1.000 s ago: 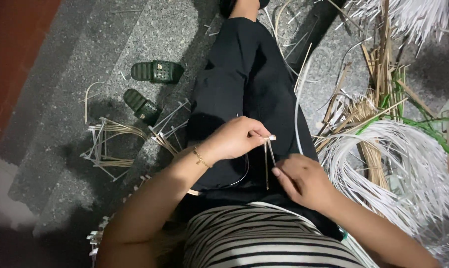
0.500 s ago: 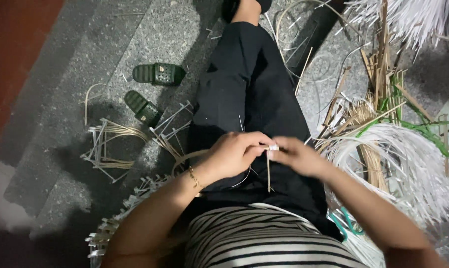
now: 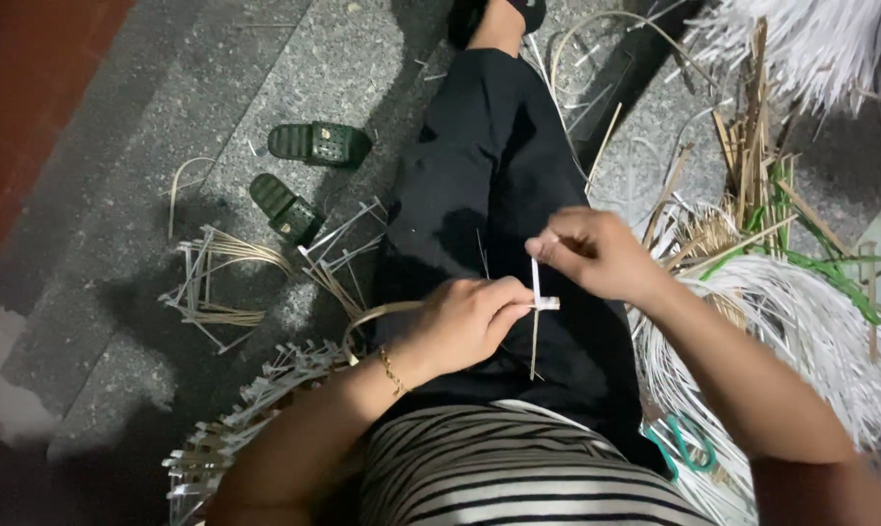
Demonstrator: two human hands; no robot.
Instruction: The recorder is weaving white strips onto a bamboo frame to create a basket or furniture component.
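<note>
Weaving step over the lap: keep the crossing pinched tight and pull the upright strip straight so the fold stays flat, I'd say. Left hand (image 3: 469, 321) closed in a pinch on the short white strip (image 3: 545, 304) at the crossing. Right hand (image 3: 596, 253) curled shut, gripping the top of the thin upright strip (image 3: 535, 321), which hangs down over the black trousers (image 3: 489, 166). Pile of white strips (image 3: 801, 321) on the floor at right. Green sandals (image 3: 309, 146) far left, woven pieces (image 3: 216, 282) near them.
</note>
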